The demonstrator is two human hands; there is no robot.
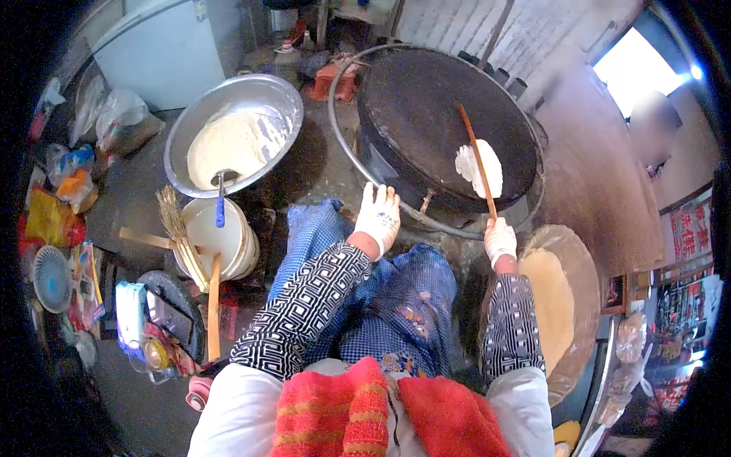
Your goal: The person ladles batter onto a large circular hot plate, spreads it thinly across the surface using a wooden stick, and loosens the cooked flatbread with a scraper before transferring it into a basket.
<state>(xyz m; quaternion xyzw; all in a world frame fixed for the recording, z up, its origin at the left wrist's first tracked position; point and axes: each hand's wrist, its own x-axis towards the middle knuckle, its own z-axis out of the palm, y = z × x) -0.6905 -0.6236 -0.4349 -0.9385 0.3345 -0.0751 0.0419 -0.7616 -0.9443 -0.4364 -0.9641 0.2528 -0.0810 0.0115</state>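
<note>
Gloved in white, my right hand (500, 240) is closed round the end of a thin wooden stick (474, 152). The stick reaches over a patch of pale batter (487, 169) on the right part of the round black griddle (426, 114). My left hand (378, 215), also in a white glove, is near the griddle's front rim, above my knees, its fingers apart and holding nothing. To the left, a large metal basin (177, 148) holds pale batter with a blue-handled ladle (220, 209) in it.
A white bucket (242, 247) with a brush (179, 228) and wooden sticks stands below the basin. At the right, a thin yellowish round sheet (548, 305) lies on a wrapped round support. A metal ring (343, 145) surrounds the griddle. Bags line the left side.
</note>
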